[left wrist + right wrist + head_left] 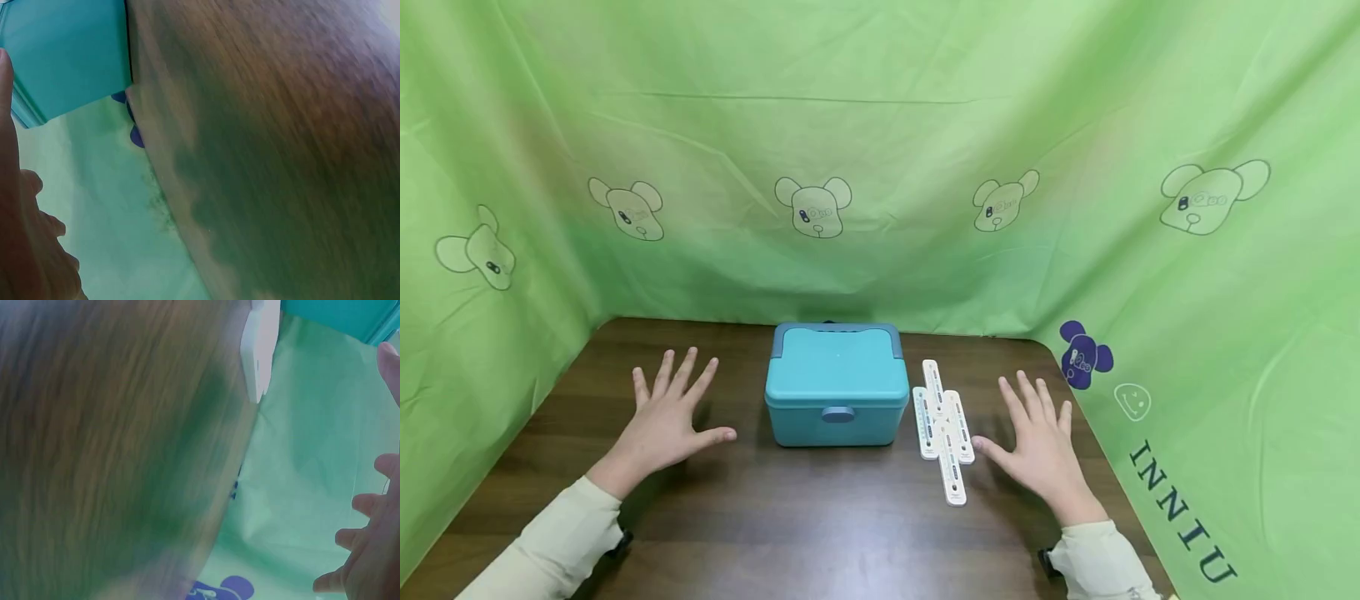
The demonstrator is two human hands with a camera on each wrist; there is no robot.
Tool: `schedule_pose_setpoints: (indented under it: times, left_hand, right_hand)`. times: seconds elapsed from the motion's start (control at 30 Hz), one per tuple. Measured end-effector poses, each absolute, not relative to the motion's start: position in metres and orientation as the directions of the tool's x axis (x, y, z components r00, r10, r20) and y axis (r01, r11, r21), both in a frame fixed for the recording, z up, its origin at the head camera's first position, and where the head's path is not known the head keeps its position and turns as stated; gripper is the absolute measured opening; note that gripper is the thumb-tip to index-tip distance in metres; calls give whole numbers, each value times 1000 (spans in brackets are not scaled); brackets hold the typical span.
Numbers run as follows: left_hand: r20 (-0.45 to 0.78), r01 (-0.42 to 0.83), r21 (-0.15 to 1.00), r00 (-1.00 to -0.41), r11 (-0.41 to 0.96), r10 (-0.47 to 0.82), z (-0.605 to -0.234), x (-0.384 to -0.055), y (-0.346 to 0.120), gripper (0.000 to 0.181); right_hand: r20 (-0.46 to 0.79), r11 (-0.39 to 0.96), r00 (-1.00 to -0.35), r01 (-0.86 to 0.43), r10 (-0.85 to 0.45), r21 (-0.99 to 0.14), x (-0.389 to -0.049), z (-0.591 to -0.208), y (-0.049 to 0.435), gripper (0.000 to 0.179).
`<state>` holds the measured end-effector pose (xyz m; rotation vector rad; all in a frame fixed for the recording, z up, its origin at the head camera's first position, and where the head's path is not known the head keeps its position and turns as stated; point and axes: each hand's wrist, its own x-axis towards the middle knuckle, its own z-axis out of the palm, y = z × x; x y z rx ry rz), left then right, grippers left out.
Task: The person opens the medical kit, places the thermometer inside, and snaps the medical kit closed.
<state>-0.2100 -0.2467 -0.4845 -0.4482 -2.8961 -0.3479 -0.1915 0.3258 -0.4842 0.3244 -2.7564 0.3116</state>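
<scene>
A teal lidded box (837, 367) with a blue-grey handle and a round front latch (838, 414) stands closed on the table. To its right lie several flat white strips (945, 433) with small printed marks, grouped in a cross-like shape. My left hand (658, 425) is spread over the table left of the box, thumb pointing toward it, holding nothing. On the other side, my right hand (1037, 446) is spread too, its thumb tip close to the strips' right edge. In the left wrist view the box (69, 62) shows beyond the thumb.
The dark wooden table (820, 533) is surrounded at the back and sides by a green cloth (910, 267) printed with bear heads. At the right the cloth carries a purple bear figure (1078, 358) and large letters. Both forearms wear light sleeves (550, 542).
</scene>
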Motion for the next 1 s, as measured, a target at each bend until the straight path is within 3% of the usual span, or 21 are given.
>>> schedule_pose_setpoints:
  times: [1.0]
  left_hand:
    - [243,331,445,-939,832,243,-481,-212,-209,123]
  right_hand:
    - [418,890,-908,-213,-28,-403,-176,-478,250,103]
